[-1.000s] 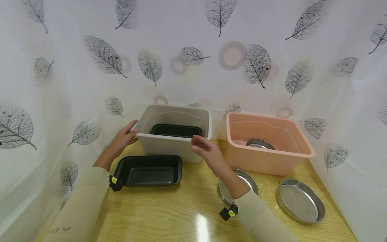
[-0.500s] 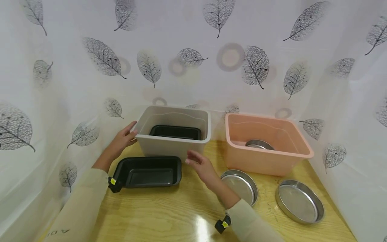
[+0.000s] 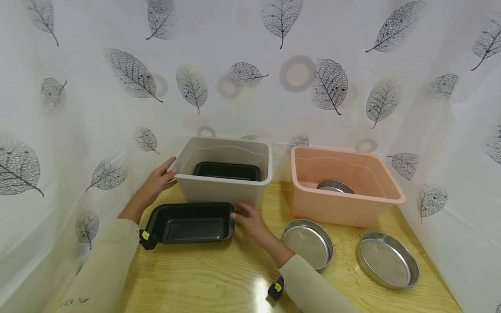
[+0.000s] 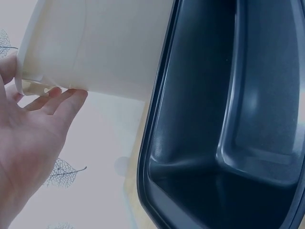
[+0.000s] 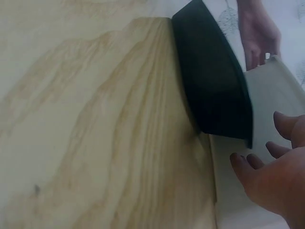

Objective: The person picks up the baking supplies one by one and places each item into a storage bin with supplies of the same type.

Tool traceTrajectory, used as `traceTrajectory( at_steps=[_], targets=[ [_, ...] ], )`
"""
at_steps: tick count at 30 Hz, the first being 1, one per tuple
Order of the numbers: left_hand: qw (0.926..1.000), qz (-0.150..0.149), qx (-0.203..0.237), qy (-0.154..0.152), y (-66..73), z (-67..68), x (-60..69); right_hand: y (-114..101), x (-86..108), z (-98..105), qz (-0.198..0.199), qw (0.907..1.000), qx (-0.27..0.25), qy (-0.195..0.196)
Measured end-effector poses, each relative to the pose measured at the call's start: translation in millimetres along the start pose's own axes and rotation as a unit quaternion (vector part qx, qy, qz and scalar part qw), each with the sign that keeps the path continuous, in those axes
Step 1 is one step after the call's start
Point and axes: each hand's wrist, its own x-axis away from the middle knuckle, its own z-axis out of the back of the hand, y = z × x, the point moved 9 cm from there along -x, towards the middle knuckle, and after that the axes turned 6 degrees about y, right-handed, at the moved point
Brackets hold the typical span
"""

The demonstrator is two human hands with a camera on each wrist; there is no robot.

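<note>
A black loaf pan (image 3: 192,228) lies on the table in front of the white plastic bin (image 3: 219,191). A second black loaf pan (image 3: 227,170) is inside that bin. My left hand (image 3: 158,180) holds the bin's left rim; in the left wrist view its thumb is on one side of the rim and its fingers on the other. My right hand (image 3: 252,224) is at the front pan's right end, thumb near the pan's rim. In the right wrist view, the fingers of my right hand (image 5: 271,176) are loosely bent, with a small gap to the pan (image 5: 214,81).
A pink bin (image 3: 344,208) stands to the right with a round metal pan (image 3: 336,186) inside. Two more round metal pans, one nearer (image 3: 307,243) and one further right (image 3: 389,261), lie on the wooden table (image 3: 195,278). A leaf-print curtain (image 3: 250,108) surrounds the table.
My right hand has come down and left, from the white bin's front right corner to the front loaf pan's right end. My left hand stays at the bin's rim.
</note>
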Motion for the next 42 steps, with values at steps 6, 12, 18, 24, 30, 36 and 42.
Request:
traceTrajectory(
  at_steps=[6, 12, 18, 24, 30, 36, 42],
  targets=[
    [0.9999, 0.005, 0.011, 0.002, -2.2, 0.6, 0.3, 4.9, -4.3, -11.0, 0.022, 0.9982, 0.056, -0.004],
    [0.9998, 0.002, 0.018, -0.001, -1.9, -0.8, 1.1, 9.4, -9.5, -17.1, 0.028, 0.9957, 0.088, -0.004],
    [0.9998, 0.002, 0.021, -0.003, -2.1, -0.5, 1.5, 11.5, -15.4, -22.8, 0.028, 0.9948, 0.097, -0.009],
    [0.9996, -0.001, 0.027, -0.004, 0.1, -0.5, 2.0, 14.0, -19.1, -27.5, 0.009, 0.9956, 0.093, -0.007],
    [0.9993, -0.002, 0.036, -0.008, 1.3, -2.4, 2.3, 15.8, -21.0, -28.7, 0.002, 0.9970, 0.077, 0.002],
    [0.9994, 0.000, 0.033, -0.007, 1.4, -1.7, 2.7, 20.0, -22.8, -27.1, -0.010, 0.9983, 0.058, 0.006],
    [0.9995, -0.002, 0.032, -0.006, 1.4, -2.0, 1.6, 25.1, -23.9, -26.7, -0.027, 0.9991, 0.032, 0.000]
  ],
)
